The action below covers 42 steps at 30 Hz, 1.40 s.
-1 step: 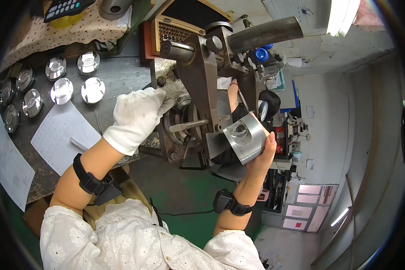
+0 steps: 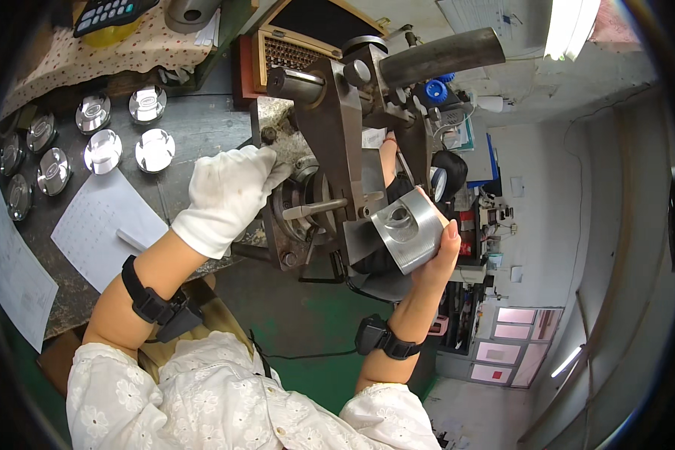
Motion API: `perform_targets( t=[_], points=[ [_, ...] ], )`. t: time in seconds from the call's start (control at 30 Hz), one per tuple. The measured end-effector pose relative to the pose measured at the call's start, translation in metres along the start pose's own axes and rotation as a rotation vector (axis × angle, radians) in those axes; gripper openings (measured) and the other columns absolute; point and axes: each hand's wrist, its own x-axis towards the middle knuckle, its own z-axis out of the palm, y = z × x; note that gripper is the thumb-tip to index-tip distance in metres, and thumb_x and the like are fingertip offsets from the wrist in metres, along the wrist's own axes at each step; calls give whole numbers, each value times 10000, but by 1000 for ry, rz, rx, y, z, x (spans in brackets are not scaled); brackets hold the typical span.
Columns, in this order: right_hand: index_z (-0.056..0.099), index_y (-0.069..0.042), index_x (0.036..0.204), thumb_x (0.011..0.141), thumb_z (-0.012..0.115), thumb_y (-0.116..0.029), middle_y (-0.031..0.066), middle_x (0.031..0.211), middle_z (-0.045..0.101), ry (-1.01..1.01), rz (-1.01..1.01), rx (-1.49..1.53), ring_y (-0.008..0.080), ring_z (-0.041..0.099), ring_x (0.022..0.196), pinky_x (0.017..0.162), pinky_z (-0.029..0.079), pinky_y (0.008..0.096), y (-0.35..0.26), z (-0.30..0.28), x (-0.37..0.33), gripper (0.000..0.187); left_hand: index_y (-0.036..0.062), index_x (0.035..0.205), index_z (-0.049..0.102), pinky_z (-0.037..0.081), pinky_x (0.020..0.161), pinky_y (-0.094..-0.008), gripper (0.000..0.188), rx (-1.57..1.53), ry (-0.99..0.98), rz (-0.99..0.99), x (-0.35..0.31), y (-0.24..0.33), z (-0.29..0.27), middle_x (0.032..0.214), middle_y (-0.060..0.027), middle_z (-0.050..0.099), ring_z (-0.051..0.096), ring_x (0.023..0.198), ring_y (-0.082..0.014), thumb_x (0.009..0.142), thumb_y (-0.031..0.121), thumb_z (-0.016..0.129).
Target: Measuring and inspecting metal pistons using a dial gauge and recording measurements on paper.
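My right hand (image 2: 444,251), bare, is closed round a silver metal piston (image 2: 426,232) and holds it tilted in the air. The piston's side faces me, with its round pin hole showing. Just left of it stands a dark steel bench fixture (image 2: 337,127) with upright arms, a round flange and a small cross handle (image 2: 315,209). My left hand (image 2: 229,191), in a white glove, is closed against the near left side of this fixture. Its fingertips are partly hidden, and what they grip cannot be made out.
Several shiny pistons (image 2: 155,150) stand on the dark workbench (image 2: 202,120) at the left. Below them lie a paper sheet (image 2: 101,225) and a white pen (image 2: 131,240). A wooden case of small pins (image 2: 296,60) sits behind the fixture. Another person (image 2: 448,172) is beyond it.
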Motion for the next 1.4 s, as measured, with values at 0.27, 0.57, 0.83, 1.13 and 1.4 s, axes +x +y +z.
perform_targets(
  t=[0.27, 0.57, 0.83, 1.13, 1.4],
  points=[
    [592, 118, 1146, 871, 432, -549, 187, 1111, 617, -19, -22, -32, 224, 568, 1037, 950, 383, 320, -1, -1, 1, 739, 134, 782, 604, 469, 498, -365, 323, -30, -104, -33, 1, 1, -4, 667, -61, 614, 636, 617, -255, 840, 450, 572],
    [585, 120, 1155, 868, 426, -549, 191, 1120, 612, -36, 8, 30, 226, 568, 1043, 948, 386, 318, 4, -4, 3, 745, 124, 809, 617, 481, 527, -378, 310, -82, -110, -39, 2, 0, -2, 686, -70, 626, 639, 640, -264, 842, 430, 579],
    [601, 104, 1141, 869, 433, -501, 195, 1126, 617, -24, -33, -60, 238, 569, 1053, 958, 381, 327, -1, 0, 0, 685, 115, 790, 614, 482, 537, -380, 307, -125, -146, -71, 2, -2, -7, 685, -74, 628, 639, 648, -269, 846, 414, 577],
    [592, 60, 1192, 876, 522, -511, 121, 1005, 587, 169, -290, -403, 184, 538, 916, 854, 398, 290, -9, 26, -16, 656, 101, 742, 604, 480, 552, -379, 310, -209, -94, -30, 1, -3, -6, 669, -87, 623, 637, 644, -267, 842, 394, 589],
    [584, 34, 1217, 893, 495, -525, 150, 1024, 572, 309, -398, -637, 230, 551, 930, 851, 420, 317, -3, 43, -17, 652, 93, 721, 593, 468, 526, -378, 288, -194, -34, -3, 0, -8, -1, 647, -95, 615, 625, 602, -270, 832, 358, 617]
  ],
)
